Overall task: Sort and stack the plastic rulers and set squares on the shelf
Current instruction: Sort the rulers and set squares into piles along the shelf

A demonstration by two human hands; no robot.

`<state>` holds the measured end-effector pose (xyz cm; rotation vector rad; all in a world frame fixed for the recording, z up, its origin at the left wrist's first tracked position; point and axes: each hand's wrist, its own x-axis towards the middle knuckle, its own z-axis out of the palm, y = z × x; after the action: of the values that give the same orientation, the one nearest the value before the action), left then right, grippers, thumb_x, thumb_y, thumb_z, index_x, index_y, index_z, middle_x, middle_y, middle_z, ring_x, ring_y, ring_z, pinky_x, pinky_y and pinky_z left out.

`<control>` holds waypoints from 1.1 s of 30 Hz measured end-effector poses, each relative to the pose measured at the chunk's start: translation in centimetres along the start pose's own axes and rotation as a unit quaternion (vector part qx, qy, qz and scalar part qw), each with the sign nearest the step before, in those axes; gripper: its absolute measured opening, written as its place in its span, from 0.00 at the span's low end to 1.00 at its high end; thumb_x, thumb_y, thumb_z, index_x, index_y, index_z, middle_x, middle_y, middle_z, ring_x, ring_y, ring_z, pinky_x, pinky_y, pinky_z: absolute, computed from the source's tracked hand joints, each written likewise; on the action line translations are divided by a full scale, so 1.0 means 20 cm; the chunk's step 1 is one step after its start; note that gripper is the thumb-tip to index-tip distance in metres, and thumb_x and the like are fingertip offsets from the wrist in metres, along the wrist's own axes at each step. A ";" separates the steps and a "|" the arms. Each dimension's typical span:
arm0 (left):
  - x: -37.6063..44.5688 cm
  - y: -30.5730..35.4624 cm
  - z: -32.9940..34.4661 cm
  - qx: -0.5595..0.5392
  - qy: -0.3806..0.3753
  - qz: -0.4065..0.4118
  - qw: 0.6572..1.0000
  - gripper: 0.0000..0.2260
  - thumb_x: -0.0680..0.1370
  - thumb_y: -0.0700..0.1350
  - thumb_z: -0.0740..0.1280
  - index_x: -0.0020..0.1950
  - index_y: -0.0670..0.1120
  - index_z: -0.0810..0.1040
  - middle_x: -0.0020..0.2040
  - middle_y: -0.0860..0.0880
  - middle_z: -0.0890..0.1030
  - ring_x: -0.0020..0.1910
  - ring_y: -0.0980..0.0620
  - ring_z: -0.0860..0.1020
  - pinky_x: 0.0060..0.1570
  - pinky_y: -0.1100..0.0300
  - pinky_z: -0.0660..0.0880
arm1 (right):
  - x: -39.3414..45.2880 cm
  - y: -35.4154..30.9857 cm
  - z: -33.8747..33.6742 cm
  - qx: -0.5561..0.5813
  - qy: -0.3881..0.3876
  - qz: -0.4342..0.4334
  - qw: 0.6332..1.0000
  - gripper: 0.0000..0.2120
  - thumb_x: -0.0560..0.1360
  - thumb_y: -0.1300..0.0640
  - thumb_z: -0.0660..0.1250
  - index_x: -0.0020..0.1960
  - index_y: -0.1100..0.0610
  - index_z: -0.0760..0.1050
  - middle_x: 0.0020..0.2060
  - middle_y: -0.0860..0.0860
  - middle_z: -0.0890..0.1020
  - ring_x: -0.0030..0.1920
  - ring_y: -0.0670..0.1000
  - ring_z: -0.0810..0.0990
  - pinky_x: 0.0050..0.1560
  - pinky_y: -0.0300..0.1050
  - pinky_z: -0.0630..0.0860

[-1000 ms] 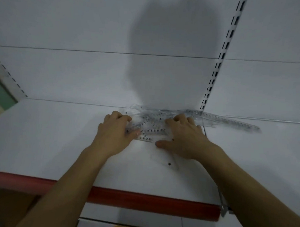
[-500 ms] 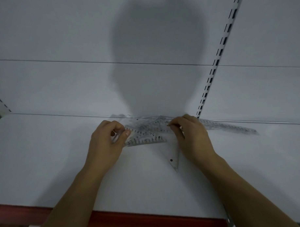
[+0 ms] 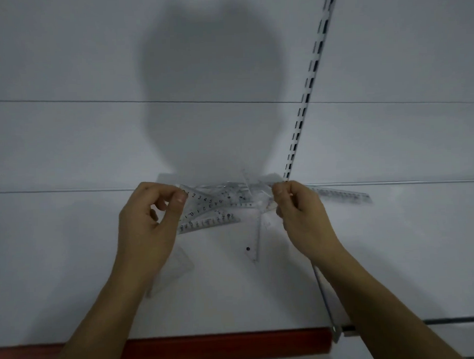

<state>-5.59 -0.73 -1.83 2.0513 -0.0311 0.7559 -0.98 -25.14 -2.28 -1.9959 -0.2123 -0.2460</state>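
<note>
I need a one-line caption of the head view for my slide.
Two hands, left hand and right hand, pinch clear plastic rulers and set squares piled on a white shelf with a red front edge.

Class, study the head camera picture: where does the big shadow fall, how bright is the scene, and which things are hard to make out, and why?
Head view: dim, grey light; a large rounded shadow falls on the back panel, above the transparent rulers and set squares; being clear, their edges fade into the white shelf, only the printed numbers showing; the slotted upright leans, which suggests wide-angle distortion.
</note>
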 end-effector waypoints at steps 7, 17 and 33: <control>-0.13 0.41 0.34 -0.166 -0.057 -0.049 0.983 0.10 0.85 0.43 0.56 0.47 0.43 0.72 0.40 0.48 0.83 0.27 0.50 0.73 0.28 0.60 0.73 | -0.28 0.10 -0.42 0.062 0.022 0.085 0.994 0.12 0.84 0.51 0.55 0.46 0.53 0.72 0.29 0.48 0.73 0.28 0.45 0.68 0.32 0.45 0.68; -0.50 0.97 1.12 -0.193 -0.187 -0.081 0.960 0.17 0.81 0.34 0.57 0.53 0.56 0.74 0.43 0.54 0.81 0.31 0.52 0.71 0.32 0.56 0.68 | -0.69 0.39 -1.41 0.088 0.132 0.106 0.982 0.09 0.81 0.64 0.63 0.55 0.52 0.76 0.37 0.55 0.82 0.28 0.46 0.73 0.29 0.43 0.69; -0.73 1.79 2.21 -0.166 -0.273 -0.048 0.946 0.08 0.79 0.37 0.68 0.53 0.48 0.81 0.44 0.47 0.83 0.35 0.51 0.85 0.42 0.52 0.82 | -1.15 0.88 -2.63 0.017 0.337 0.133 0.932 0.02 0.77 0.57 0.71 0.46 0.53 0.83 0.33 0.51 0.84 0.33 0.53 0.83 0.35 0.51 0.83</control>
<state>-6.23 -59.43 0.41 1.8589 -0.3458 0.0895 -22.71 -81.01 -1.87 -1.7661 0.4858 -0.7240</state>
